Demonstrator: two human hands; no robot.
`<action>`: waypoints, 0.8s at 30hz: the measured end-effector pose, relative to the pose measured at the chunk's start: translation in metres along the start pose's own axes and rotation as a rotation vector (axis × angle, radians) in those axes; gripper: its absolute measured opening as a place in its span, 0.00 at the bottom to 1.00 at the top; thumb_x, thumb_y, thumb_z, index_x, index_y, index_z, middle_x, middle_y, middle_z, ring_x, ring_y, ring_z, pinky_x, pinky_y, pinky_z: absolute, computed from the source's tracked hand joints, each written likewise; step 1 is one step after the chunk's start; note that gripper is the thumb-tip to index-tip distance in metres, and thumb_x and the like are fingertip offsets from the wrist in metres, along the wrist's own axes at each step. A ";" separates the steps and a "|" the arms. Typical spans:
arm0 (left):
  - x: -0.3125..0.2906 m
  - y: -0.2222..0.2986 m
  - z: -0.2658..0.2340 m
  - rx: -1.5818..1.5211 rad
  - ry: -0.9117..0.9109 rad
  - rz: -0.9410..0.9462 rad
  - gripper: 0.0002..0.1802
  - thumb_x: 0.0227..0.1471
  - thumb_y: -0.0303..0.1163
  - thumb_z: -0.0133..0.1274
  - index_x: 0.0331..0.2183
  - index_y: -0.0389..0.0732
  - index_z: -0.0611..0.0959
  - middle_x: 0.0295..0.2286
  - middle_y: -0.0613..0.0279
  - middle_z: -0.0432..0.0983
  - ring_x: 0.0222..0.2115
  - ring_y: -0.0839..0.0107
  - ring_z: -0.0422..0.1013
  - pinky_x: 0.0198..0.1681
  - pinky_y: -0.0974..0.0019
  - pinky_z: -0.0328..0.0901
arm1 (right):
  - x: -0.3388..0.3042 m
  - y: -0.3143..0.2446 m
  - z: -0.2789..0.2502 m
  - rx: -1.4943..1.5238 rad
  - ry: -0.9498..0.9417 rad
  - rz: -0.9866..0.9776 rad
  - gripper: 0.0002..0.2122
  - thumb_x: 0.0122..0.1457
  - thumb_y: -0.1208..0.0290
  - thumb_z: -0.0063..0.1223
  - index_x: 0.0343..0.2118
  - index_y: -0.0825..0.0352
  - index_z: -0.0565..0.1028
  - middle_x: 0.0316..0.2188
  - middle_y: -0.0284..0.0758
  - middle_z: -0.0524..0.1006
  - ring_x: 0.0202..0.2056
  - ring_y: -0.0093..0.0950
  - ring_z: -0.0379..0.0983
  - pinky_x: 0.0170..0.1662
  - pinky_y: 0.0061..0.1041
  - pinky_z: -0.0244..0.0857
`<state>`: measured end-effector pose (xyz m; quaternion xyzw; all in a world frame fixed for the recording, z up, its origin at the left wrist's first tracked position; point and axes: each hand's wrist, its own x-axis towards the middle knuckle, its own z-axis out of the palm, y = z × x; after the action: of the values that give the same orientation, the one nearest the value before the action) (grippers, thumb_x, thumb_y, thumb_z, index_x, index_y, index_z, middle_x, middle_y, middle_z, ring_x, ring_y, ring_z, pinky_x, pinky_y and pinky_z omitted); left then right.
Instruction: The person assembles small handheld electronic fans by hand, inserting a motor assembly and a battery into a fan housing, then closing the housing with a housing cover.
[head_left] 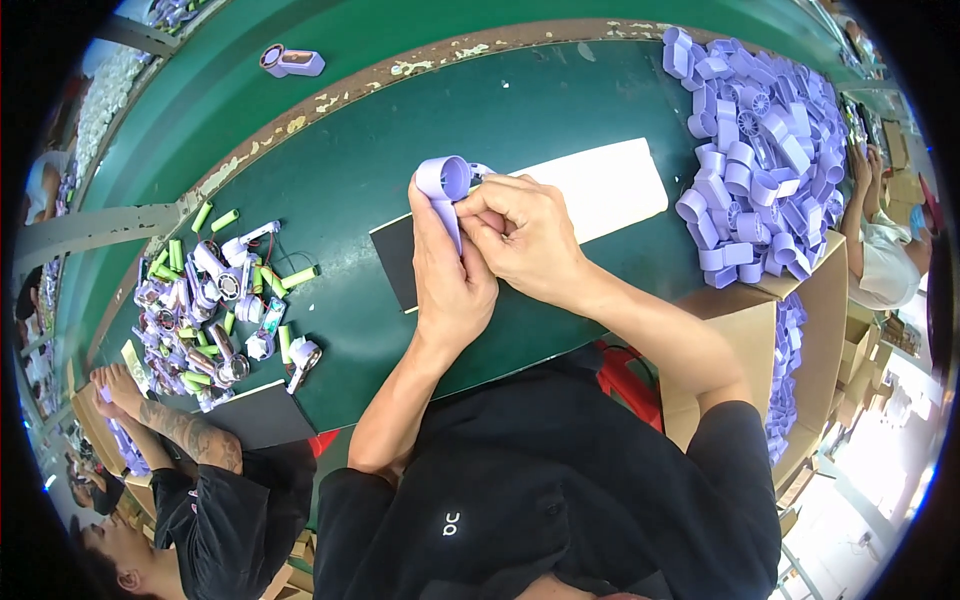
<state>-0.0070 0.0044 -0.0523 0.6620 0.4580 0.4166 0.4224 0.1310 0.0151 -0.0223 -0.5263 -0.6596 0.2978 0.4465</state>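
In front of my body, over the dark green table, my left hand (452,282) is closed around a light purple handheld-fan housing (440,178). Its round ring end points up and away from me, and its handle runs down into my palm. My right hand (525,232) is closed in a pinch against the housing's right side. A small purple piece (480,171) sticks out past the right fingertips. How it joins the housing is hidden by my fingers. Under and behind my hands lie a black sheet (393,262) and a white sheet (610,190).
Fan assemblies with green battery cells (225,290) are heaped at left. A pile of purple housings (765,160) covers the right end, above a cardboard box (730,340). One fan part (292,62) lies beyond the chipped table edge. A co-worker's tattooed arm (185,425) reaches in at lower left.
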 end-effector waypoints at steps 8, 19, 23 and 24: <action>0.005 0.027 -0.016 -0.651 0.018 -0.208 0.33 0.66 0.21 0.35 0.70 0.35 0.54 0.53 0.59 0.70 0.49 0.76 0.70 0.54 0.70 0.66 | -0.002 -0.030 -0.006 -0.320 0.105 -0.321 0.14 0.54 0.78 0.61 0.45 0.63 0.79 0.34 0.37 0.76 0.34 0.37 0.75 0.41 0.36 0.68; 0.009 0.058 -0.031 -0.874 -0.083 -0.271 0.42 0.52 0.36 0.52 0.65 0.34 0.60 0.41 0.64 0.69 0.29 0.77 0.62 0.31 0.72 0.56 | -0.008 -0.063 -0.062 -0.206 0.178 -0.233 0.42 0.57 0.88 0.51 0.74 0.72 0.45 0.44 0.40 0.73 0.38 0.26 0.71 0.49 0.30 0.67; 0.007 0.057 -0.029 -0.873 -0.097 -0.220 0.40 0.54 0.36 0.51 0.65 0.34 0.60 0.41 0.65 0.70 0.29 0.77 0.62 0.31 0.72 0.56 | -0.008 -0.057 -0.071 -0.225 0.072 -0.093 0.42 0.57 0.85 0.57 0.73 0.71 0.49 0.41 0.39 0.74 0.33 0.22 0.71 0.47 0.26 0.68; 0.008 0.059 -0.028 -0.847 -0.089 -0.215 0.37 0.58 0.37 0.50 0.65 0.34 0.61 0.41 0.65 0.70 0.29 0.78 0.62 0.31 0.73 0.56 | -0.009 -0.054 -0.072 -0.224 0.072 -0.097 0.42 0.57 0.85 0.57 0.73 0.71 0.49 0.41 0.39 0.74 0.33 0.22 0.71 0.47 0.26 0.68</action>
<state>-0.0165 0.0036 0.0131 0.3961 0.2945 0.4925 0.7168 0.1728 -0.0141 0.0525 -0.5508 -0.6969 0.1812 0.4220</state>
